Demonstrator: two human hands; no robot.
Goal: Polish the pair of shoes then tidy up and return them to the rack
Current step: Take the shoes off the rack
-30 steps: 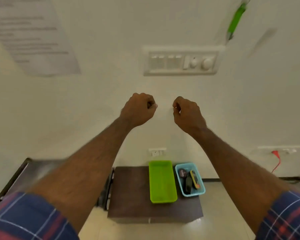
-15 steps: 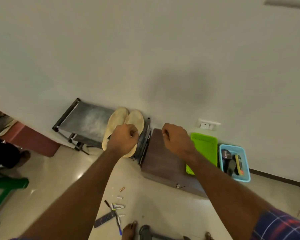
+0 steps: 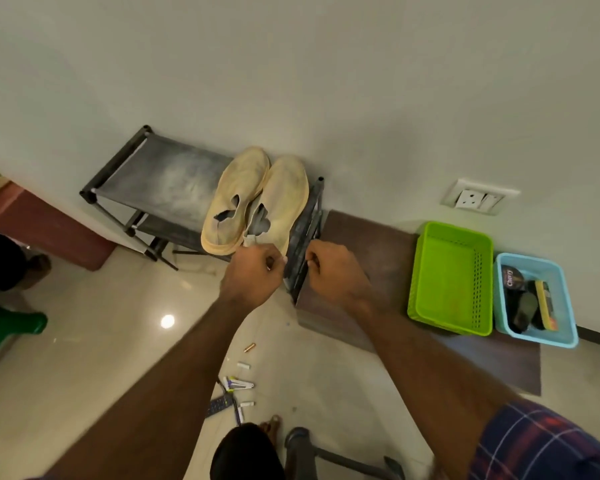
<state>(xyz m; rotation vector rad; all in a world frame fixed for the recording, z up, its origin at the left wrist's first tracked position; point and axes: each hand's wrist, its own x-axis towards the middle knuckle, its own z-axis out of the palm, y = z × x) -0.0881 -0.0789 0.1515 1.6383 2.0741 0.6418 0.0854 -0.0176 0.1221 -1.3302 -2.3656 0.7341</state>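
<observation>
While the shoes [image 3: 255,202] sat on the rack [image 3: 160,174], left hand [image 3: 253,271] and right hand [image 3: 336,271] were fisted just below; contents indeterminable.

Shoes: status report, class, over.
Both hands fisted, empty. Shoes paired on rack, left hand just short. Nothing blocking.

The view now tilts well down from the wall switches toward the floor. The left hand [image 3: 252,273], half a second ago covering the heels of the pale yellow canvas shoes [image 3: 253,202], sits lower and nearer, so both shoe openings show. The right hand [image 3: 336,271] sits closer to the dark metal rack [image 3: 160,174].
</observation>
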